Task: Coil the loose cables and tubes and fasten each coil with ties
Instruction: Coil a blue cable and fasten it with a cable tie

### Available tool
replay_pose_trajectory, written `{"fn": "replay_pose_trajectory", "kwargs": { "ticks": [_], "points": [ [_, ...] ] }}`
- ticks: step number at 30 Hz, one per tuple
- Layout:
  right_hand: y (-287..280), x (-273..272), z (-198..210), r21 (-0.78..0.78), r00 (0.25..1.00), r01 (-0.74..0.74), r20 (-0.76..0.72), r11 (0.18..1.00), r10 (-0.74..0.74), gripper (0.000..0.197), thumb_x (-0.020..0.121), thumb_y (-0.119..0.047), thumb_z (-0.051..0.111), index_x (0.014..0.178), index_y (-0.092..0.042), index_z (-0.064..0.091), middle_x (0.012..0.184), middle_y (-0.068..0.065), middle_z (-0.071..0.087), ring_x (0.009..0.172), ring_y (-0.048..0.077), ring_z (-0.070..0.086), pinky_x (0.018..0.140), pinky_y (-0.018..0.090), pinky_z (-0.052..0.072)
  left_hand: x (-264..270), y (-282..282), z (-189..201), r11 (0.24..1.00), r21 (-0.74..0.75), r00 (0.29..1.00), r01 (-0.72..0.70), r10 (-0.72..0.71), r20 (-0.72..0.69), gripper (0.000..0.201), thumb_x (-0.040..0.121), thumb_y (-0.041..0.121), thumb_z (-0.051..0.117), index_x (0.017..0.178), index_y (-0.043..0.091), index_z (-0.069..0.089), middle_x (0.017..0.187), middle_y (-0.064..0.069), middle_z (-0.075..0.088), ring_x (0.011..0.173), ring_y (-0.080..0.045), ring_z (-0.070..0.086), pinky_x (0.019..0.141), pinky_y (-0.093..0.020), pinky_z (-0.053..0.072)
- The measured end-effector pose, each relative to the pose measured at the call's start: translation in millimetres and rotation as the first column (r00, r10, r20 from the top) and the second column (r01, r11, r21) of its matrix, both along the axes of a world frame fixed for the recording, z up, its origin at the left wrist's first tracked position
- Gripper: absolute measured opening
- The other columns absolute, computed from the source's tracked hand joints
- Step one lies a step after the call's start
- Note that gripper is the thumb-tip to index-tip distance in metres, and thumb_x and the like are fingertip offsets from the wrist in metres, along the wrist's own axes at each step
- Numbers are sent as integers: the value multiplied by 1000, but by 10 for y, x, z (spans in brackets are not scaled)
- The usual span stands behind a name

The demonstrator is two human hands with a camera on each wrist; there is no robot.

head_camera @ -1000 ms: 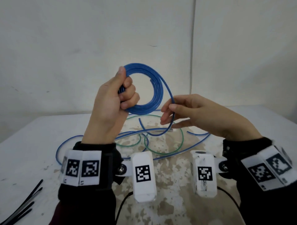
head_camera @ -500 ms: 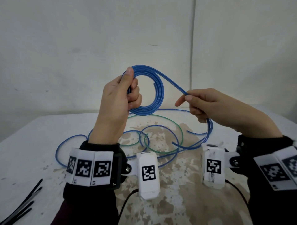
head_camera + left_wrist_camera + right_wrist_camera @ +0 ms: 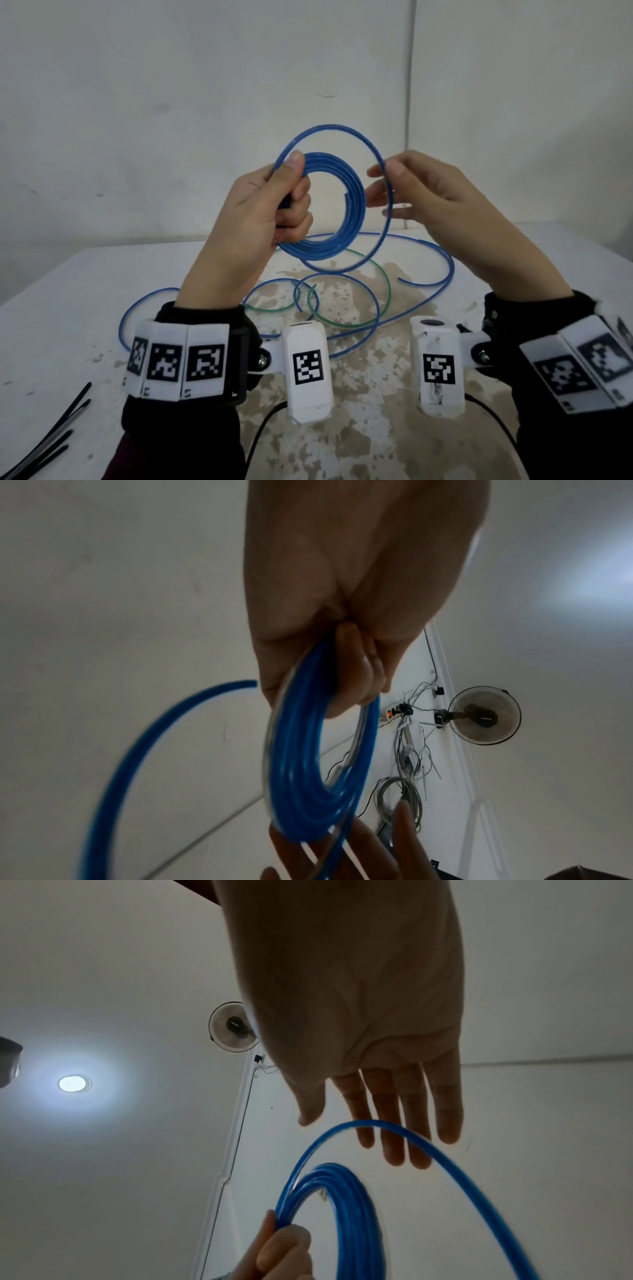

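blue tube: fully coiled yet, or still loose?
Partly coiled. Left hand grips the coil; one wider loop and a long tail lie loose on the table.

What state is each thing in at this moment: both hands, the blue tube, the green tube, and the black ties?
Left hand: grips the blue coil, held up off the table.
Right hand: fingers straight, guiding the outer loop, not clamped round it.
Blue tube: partly coiled; one wide loop not yet snug, the rest loose on the table.
Green tube: loose on the table, uncoiled.
Black ties: lying unused at the table's near left edge.
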State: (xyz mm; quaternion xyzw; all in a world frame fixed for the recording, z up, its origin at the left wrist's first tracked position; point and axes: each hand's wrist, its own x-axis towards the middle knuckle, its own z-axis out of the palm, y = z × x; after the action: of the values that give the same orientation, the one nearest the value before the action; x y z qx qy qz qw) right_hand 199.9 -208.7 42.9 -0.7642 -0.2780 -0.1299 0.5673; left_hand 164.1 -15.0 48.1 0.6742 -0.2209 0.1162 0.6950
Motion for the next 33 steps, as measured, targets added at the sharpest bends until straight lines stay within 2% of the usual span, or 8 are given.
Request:
{"fn": "replay_pose_trajectory", "kwargs": {
  "ticks": [5, 10, 13, 17, 20, 23, 28, 33],
  "points": [
    [52, -37, 15, 2, 997, -19, 75, 1000, 19, 38, 99, -39, 36, 90, -14, 63, 73, 0, 58, 65, 10, 57, 71, 29, 53, -30, -21, -14, 982, 182, 999, 48, -44, -28, 34, 100, 26, 36, 70, 13, 28, 51, 8, 21, 46, -11, 14, 43, -18, 16],
    [133, -86, 20, -89, 991, -27, 128, 996, 39, 30, 99, -28, 47, 76, -15, 61, 57, -3, 38, 52, 10, 35, 49, 26, 35, -53, -36, -20, 951, 292, 994, 106, -93, -60, 37, 96, 28, 41, 71, 5, 26, 53, 5, 19, 45, -11, 14, 44, -19, 15],
    [127, -90, 13, -69, 994, -63, 86, 996, 69, 36, 99, -25, 49, 74, 0, 57, 61, 13, 32, 54, 17, 29, 47, 25, 29, -61, -11, -4, 966, 240, 994, 102, -89, -65, 39, 90, 33, 45, 71, 9, 22, 54, 5, 18, 46, -12, 13, 44, -20, 14],
    [108, -68, 3, -110, 998, -46, 31, 993, 50, 44, 99, -26, 46, 83, 14, 55, 63, 12, 40, 53, 18, 33, 49, 25, 32, -25, -46, -26, 985, 171, 998, 34, -23, -65, 37, 98, 31, 41, 67, 13, 34, 51, 7, 20, 46, -11, 13, 43, -19, 13],
    [60, -67, 8, -136, 1000, -26, 5, 990, 27, 34, 99, -28, 46, 92, -7, 72, 64, -10, 54, 50, 4, 43, 51, 20, 39, -11, -63, -42, 986, 162, 998, 31, -21, -66, 38, 99, 31, 39, 67, 13, 35, 51, 7, 20, 45, -11, 13, 43, -19, 13],
    [45, -76, 13, -166, 998, -62, -9, 984, 62, 30, 100, -25, 44, 95, -18, 73, 64, -18, 59, 53, -1, 50, 52, 15, 41, -9, -47, -42, 982, 186, 998, 29, -18, -59, 37, 99, 32, 39, 67, 12, 35, 52, 5, 18, 46, -12, 13, 44, -20, 14],
    [63, -30, -38, -48, 979, -185, -93, 982, 180, 32, 101, -22, 39, 102, -13, 70, 86, -2, 72, 82, 5, 64, 70, 23, 54, 16, -59, -24, 999, -37, 1000, -5, 5, -19, 39, 99, 34, 36, 65, 14, 35, 50, 8, 18, 46, -9, 11, 41, -17, 13],
    [107, -10, -88, 128, 908, -349, -197, 928, 369, 37, 103, -25, 32, 107, -11, 66, 91, 2, 72, 91, 14, 66, 86, 33, 53, 52, -81, -34, 973, -232, 1000, -7, 9, 8, 42, 101, 36, 32, 65, 15, 36, 48, 10, 20, 44, -7, 12, 41, -17, 16]
  ]
}}
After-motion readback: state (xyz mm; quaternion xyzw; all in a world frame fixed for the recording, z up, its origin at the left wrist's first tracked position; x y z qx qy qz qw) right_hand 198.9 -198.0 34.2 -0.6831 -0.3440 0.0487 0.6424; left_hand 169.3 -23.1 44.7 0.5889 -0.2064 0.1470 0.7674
